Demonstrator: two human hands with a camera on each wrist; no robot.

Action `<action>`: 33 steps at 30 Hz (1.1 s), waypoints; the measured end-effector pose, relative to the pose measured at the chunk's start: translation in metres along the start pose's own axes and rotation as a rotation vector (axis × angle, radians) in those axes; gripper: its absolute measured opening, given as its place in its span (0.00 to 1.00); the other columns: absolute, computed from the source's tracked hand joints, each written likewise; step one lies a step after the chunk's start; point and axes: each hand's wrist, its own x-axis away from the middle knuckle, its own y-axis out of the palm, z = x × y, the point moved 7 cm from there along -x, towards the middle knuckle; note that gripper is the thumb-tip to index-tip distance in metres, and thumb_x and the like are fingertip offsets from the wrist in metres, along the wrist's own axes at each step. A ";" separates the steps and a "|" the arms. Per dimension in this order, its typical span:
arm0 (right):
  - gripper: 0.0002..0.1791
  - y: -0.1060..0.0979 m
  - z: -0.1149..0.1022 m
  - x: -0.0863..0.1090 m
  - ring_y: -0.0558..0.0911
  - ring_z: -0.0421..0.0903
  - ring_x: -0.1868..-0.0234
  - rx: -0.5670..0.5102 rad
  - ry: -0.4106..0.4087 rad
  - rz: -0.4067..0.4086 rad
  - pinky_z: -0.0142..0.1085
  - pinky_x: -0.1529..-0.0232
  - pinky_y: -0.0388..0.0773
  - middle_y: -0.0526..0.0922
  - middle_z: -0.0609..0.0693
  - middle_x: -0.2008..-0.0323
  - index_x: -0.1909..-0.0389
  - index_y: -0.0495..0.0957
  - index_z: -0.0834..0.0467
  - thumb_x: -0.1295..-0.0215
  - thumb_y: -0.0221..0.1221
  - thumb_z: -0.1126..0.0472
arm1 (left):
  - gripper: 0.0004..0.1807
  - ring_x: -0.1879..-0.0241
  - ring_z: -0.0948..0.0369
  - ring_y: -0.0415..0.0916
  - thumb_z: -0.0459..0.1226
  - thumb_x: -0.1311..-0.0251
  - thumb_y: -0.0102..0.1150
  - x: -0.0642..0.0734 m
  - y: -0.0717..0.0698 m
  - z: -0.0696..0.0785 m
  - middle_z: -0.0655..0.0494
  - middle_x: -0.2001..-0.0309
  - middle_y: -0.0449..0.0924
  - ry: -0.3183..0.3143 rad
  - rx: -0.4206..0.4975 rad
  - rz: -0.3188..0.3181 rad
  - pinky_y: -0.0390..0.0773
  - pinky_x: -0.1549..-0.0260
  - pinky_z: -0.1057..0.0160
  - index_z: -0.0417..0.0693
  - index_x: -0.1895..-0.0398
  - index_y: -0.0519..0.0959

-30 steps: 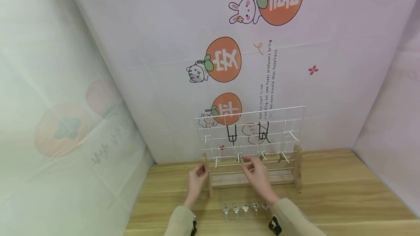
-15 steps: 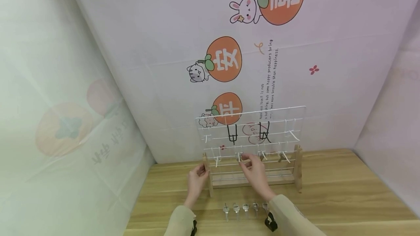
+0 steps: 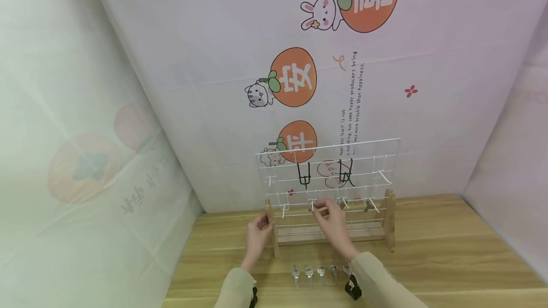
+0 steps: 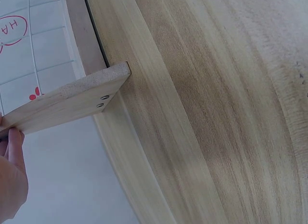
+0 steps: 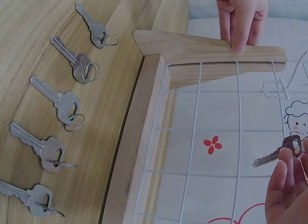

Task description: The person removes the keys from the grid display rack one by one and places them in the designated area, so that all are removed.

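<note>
A white wire grid rack (image 3: 327, 145) with hooks stands in a wooden frame. My left hand (image 3: 257, 236) grips the wooden side post (image 5: 211, 49) at the rack's left, thumb on one face and fingers behind. My right hand (image 3: 336, 229) pinches a silver key (image 5: 269, 159) by its head, in front of the grid. In the head view that key overlaps a white hook (image 3: 312, 205) of the lower row. Part of the key's head is hidden by the fingers. Further right, a key (image 3: 342, 205) and another key (image 3: 369, 205) hang on hooks.
Several loose keys (image 5: 62, 108) with small rings lie in a row on the wooden table (image 3: 445, 246) before the rack. Two black hooks (image 3: 304, 175) and more white hooks sit higher on the grid. A printed cloth (image 3: 239, 122) hangs close behind.
My right hand and its sleeve have shifted slightly left, with the fingers still at the same hook. My left hand stays on the post.
</note>
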 end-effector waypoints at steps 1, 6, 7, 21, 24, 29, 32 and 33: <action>0.06 0.000 0.000 -0.001 0.81 0.41 0.66 0.002 -0.003 0.006 0.22 0.69 0.82 0.84 0.55 0.59 0.59 0.79 0.60 0.37 0.63 0.68 | 0.18 0.51 0.38 0.84 0.24 0.42 0.64 -0.001 0.001 -0.003 0.26 0.51 0.81 -0.003 0.000 0.005 0.88 0.52 0.57 0.23 0.49 0.78; 0.05 0.000 0.000 -0.002 0.81 0.40 0.67 0.007 0.005 0.027 0.22 0.70 0.82 0.84 0.55 0.60 0.61 0.80 0.60 0.37 0.62 0.67 | 0.17 0.51 0.35 0.82 0.21 0.42 0.61 0.007 -0.001 0.021 0.22 0.52 0.80 0.012 -0.003 -0.012 0.87 0.52 0.52 0.19 0.50 0.76; 0.05 0.000 0.001 -0.002 0.81 0.40 0.67 0.011 0.006 0.029 0.23 0.70 0.82 0.84 0.55 0.60 0.61 0.80 0.60 0.37 0.62 0.67 | 0.17 0.51 0.35 0.82 0.21 0.42 0.61 0.008 -0.002 0.025 0.22 0.52 0.80 0.016 0.000 -0.019 0.87 0.52 0.52 0.19 0.50 0.76; 0.04 -0.002 -0.004 0.000 0.82 0.42 0.68 0.017 -0.033 0.054 0.22 0.70 0.82 0.84 0.56 0.62 0.66 0.79 0.61 0.40 0.64 0.69 | 0.17 0.52 0.35 0.83 0.22 0.42 0.62 0.011 -0.005 0.034 0.23 0.52 0.80 0.035 0.002 -0.035 0.87 0.51 0.52 0.19 0.50 0.76; 0.04 -0.002 -0.006 0.001 0.81 0.42 0.67 0.012 -0.033 0.050 0.22 0.70 0.83 0.84 0.55 0.62 0.66 0.80 0.60 0.40 0.64 0.69 | 0.17 0.51 0.35 0.82 0.21 0.43 0.61 0.011 -0.005 0.034 0.22 0.52 0.80 0.031 0.003 -0.030 0.87 0.51 0.50 0.19 0.50 0.76; 0.03 -0.003 -0.006 0.003 0.83 0.43 0.67 -0.015 -0.027 0.036 0.23 0.69 0.83 0.85 0.54 0.65 0.66 0.80 0.61 0.39 0.64 0.68 | 0.17 0.52 0.34 0.82 0.21 0.43 0.61 0.011 -0.005 0.035 0.22 0.53 0.80 0.035 0.000 -0.024 0.87 0.51 0.49 0.18 0.50 0.76; 0.04 -0.004 -0.005 0.004 0.84 0.43 0.67 -0.019 -0.031 0.022 0.23 0.68 0.83 0.86 0.53 0.66 0.65 0.80 0.62 0.37 0.64 0.66 | 0.17 0.52 0.34 0.82 0.21 0.43 0.62 0.011 -0.005 0.037 0.22 0.53 0.80 0.035 0.000 -0.014 0.87 0.52 0.48 0.19 0.51 0.76; 0.04 -0.004 -0.005 0.004 0.84 0.43 0.66 -0.019 -0.036 0.018 0.23 0.67 0.84 0.87 0.52 0.66 0.65 0.80 0.62 0.37 0.64 0.65 | 0.17 0.52 0.33 0.82 0.21 0.44 0.62 0.011 -0.006 0.037 0.22 0.53 0.80 0.034 0.001 -0.011 0.87 0.52 0.48 0.19 0.51 0.76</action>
